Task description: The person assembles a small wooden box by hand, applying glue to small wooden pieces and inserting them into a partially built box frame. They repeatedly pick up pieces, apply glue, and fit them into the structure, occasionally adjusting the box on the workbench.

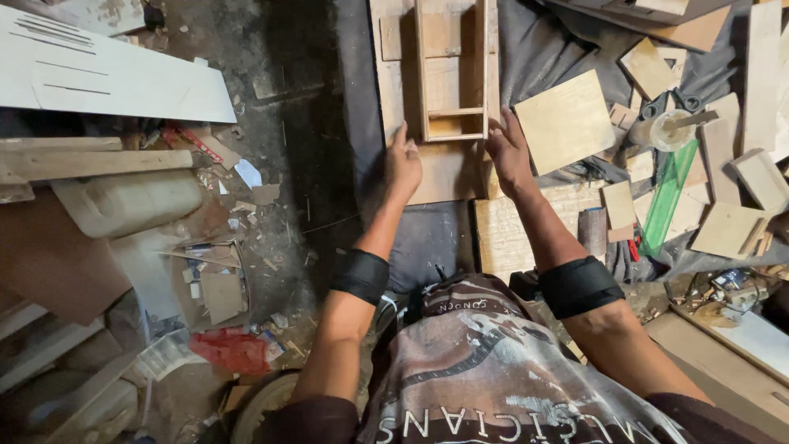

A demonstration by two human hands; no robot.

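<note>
Currently both hands are on the near end of a narrow wooden frame (pixel 450 74) lying on a plywood board (pixel 444 177), which rests on dark cloth (pixel 427 238) over the bench. Left hand (pixel 403 164): index finger stretched out along the frame's left rail at the near corner, other fingers curled, palm down on the board. Right hand (pixel 508 152): fingers spread a little, tips touching the frame's right rail and near corner. Neither hand closes around anything (contact is press/steady only).

Frame has two long rails and a cross rung close to the near end; it runs away from the person toward the top edge of the view.

Just right of the right hand: a square plywood panel (pixel 565 121), tilted, apart from the frame. Further right: scattered plywood offcuts (pixel 727 230), a green ruler (pixel 667 197), a round glue tub (pixel 667 130) with a stick in it. Left side, floor level: white plastic canister (pixel 127 201), white board (pixel 107 78), sawdust and scraps.
</note>
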